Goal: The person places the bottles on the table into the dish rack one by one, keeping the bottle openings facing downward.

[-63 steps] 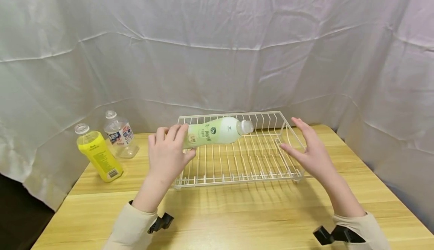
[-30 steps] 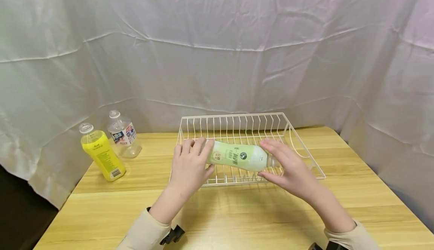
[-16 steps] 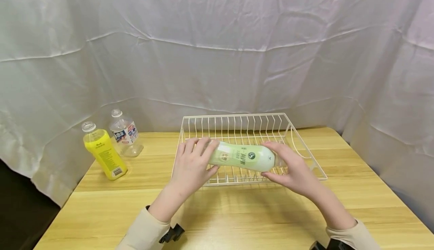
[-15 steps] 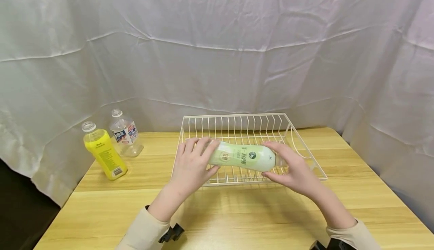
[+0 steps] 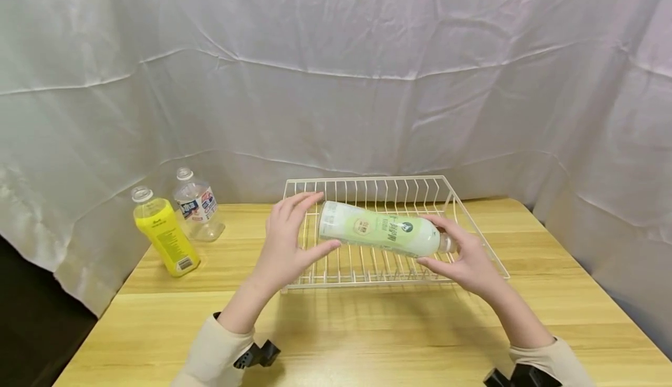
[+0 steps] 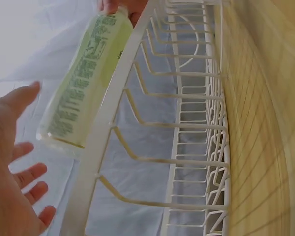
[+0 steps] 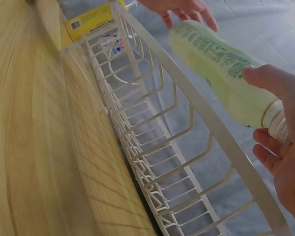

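Green bottle (image 5: 380, 230), neck-first in right grip (image 5: 471, 263)

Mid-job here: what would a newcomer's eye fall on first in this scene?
Probably the pale green bottle, on its side above the white wire rack, held around the neck end by the person's right grip; the left grip is near its base but not touching it. Next, the bright yellow bottle on the wooden table, left of the rack, with a clear bottle behind it.

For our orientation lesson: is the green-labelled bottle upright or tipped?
Tipped: the green-labelled bottle points sideways, neck at the right hand.
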{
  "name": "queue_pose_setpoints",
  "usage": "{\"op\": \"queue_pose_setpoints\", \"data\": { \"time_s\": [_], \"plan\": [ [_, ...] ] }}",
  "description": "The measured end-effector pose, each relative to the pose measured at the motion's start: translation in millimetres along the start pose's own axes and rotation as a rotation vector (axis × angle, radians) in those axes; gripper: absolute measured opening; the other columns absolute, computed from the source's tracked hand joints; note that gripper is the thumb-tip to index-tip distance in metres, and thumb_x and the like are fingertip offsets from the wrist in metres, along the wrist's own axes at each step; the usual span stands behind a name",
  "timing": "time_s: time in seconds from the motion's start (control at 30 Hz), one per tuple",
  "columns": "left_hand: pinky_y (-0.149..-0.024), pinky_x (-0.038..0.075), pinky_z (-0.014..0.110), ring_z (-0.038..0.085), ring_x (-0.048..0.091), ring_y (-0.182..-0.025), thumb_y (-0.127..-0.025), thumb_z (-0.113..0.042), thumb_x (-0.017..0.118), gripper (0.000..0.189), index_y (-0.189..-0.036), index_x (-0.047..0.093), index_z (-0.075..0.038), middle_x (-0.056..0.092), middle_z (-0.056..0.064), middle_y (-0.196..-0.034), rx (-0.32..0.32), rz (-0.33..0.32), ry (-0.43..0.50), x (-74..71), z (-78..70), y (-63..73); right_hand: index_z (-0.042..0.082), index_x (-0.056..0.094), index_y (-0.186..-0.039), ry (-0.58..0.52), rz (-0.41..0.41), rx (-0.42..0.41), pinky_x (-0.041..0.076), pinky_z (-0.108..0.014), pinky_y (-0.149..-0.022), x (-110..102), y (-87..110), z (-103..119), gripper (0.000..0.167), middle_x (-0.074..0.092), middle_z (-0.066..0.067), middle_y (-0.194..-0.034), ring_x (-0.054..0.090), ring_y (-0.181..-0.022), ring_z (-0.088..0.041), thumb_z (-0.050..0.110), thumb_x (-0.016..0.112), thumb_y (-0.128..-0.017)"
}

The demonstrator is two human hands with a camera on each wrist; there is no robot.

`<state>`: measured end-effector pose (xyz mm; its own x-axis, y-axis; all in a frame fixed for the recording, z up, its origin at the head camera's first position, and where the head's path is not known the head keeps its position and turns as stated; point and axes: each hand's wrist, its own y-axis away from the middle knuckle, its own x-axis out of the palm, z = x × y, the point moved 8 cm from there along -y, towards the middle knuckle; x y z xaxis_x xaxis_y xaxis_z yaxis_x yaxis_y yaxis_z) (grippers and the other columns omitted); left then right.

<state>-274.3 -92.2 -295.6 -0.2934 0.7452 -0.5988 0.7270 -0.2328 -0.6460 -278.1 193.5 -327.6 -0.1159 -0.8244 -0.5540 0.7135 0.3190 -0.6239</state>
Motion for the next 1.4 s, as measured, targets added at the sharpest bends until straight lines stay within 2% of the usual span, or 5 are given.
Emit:
{"op": "queue_pose_setpoints", "data": {
  "time_s": [0.17, 0.37, 0.6, 1.1, 1.4],
  "plan": [
    [-0.103, 0.035, 0.052, 0.026, 0.041, -0.131, -0.083, -0.038, 0.074, 0.071, -0.144, 0.044, -0.021, 0.051, 0.002, -0.142, -0.26, 0.073, 0.253, 5.3, 27.1, -0.5, 0.01, 0.054, -0.135, -0.06, -0.027, 0.046, 0.048, -0.013, -0.078, -2, 1.1, -4, 0.073, 0.059, 0.02, -0.124, 0.057, -0.1, 0.002, -0.004, 0.083, -0.069],
    [-0.086, 0.039, 0.032, 0.026, 0.047, -0.117, -0.092, -0.037, 0.06, 0.057, -0.143, 0.044, -0.015, 0.055, 0.011, -0.129, -0.389, 0.187, 0.43, 21.5, 40.9, 0.9, 0.01, 0.053, -0.137, -0.098, -0.031, 0.047, 0.048, -0.013, -0.081, -2, 0.6, 0, 0.075, 0.057, 0.023, -0.128, 0.057, -0.103, 0.001, -0.005, 0.082, -0.069],
    [-0.074, 0.043, 0.027, 0.021, 0.048, -0.103, -0.09, -0.04, 0.063, 0.052, -0.132, 0.055, -0.01, 0.057, 0.012, -0.113, -0.36, 0.187, 0.452, 26.0, 39.8, 0.9, 0.007, 0.053, -0.136, -0.093, -0.01, -0.007, 0.047, -0.012, -0.083, 3, -0.5, 5, 0.076, 0.055, 0.023, -0.131, 0.055, -0.109, 0.002, -0.006, 0.083, -0.068],
    [-0.07, 0.038, 0.026, 0.02, 0.043, -0.098, -0.083, -0.029, 0.071, 0.038, -0.115, 0.06, -0.012, 0.052, 0.003, -0.105, -0.389, 0.022, 0.44, 6.0, 39.4, 1.7, 0.014, 0.053, -0.137, 0.042, 0.009, -0.017, 0.042, -0.012, -0.092, 20, 1.8, 10, 0.078, 0.064, -0.004, -0.124, 0.053, -0.114, 0.004, 0.008, 0.088, -0.067],
    [-0.075, 0.034, 0.031, 0.018, 0.044, -0.099, -0.078, -0.033, 0.075, 0.042, -0.114, 0.063, -0.012, 0.054, 0.005, -0.106, -0.31, -0.036, 0.352, -5.9, 27.0, -20.3, 0.01, 0.049, -0.14, 0.1, 0.002, -0.04, 0.039, -0.02, -0.105, 17, 1.1, 13, 0.081, 0.058, -0.009, -0.136, 0.05, -0.128, -0.01, 0.01, 0.087, -0.068]
  ]
}}
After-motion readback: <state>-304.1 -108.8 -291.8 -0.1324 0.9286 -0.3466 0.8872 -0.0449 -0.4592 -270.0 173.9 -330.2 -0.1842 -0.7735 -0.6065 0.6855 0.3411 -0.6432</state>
